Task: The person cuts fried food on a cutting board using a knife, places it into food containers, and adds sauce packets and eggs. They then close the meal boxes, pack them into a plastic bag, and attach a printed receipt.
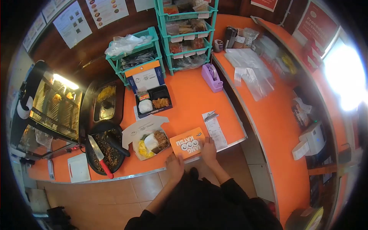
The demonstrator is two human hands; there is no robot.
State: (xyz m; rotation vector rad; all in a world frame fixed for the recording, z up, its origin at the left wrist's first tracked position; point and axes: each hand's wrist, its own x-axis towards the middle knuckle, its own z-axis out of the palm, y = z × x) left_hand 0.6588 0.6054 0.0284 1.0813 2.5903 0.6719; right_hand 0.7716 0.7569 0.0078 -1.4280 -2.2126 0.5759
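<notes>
A closed orange box with white lettering lies on the orange counter at its front edge. At its lower left corner is my left hand, and my right hand touches its right side. Whether the fingers grip the box is too small to tell. Left of it stands an open white box holding rice, yellow food and brown meat. Behind that, an open black box holds a white rice mound, fried pieces and a small packet. A paper receipt under a metal clip lies to the right.
A stone mortar carries a knife with a red handle. Beside it lies a white cutting board. Green racks and a purple tape dispenser stand behind. Plastic bags lie on the right counter.
</notes>
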